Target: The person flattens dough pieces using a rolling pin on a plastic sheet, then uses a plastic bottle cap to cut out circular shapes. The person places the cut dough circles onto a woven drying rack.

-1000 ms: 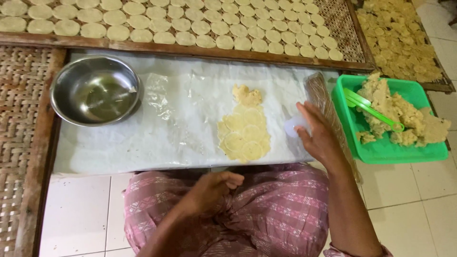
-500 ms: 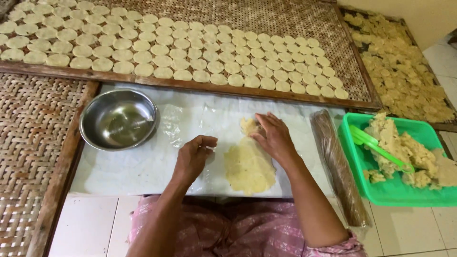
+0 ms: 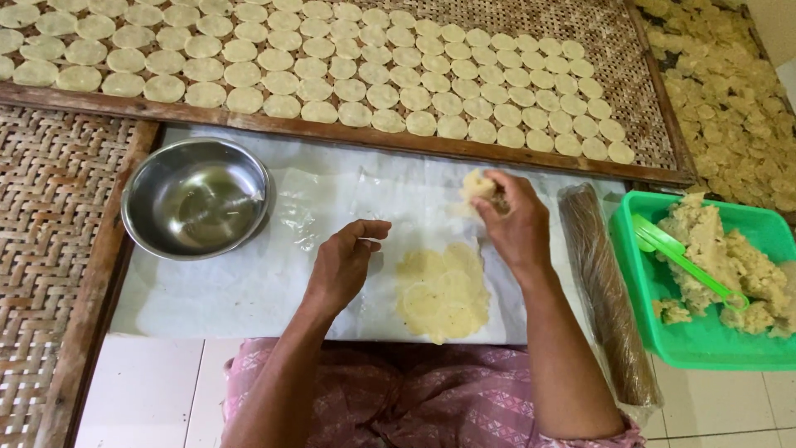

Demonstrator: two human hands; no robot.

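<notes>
A flattened sheet of pale yellow dough [image 3: 442,292] lies on the clear plastic sheet [image 3: 274,274] spread over the white board. My right hand [image 3: 512,226] pinches a small lump of dough [image 3: 477,185] just beyond the sheet's far end. My left hand [image 3: 346,264] hovers over the plastic left of the flat dough, fingers loosely curled, holding nothing.
A steel bowl [image 3: 197,197] with a little liquid sits at the left. A plastic-wrapped rolling pin [image 3: 605,294] lies at the right beside a green tub [image 3: 705,340] of dough with a green scoop [image 3: 684,259]. Woven trays [image 3: 580,25] behind hold several rows of round dough discs.
My right hand came from the right edge to the far end of the flat dough and picked up the small lump. My left hand rose from my lap to the plastic sheet.
</notes>
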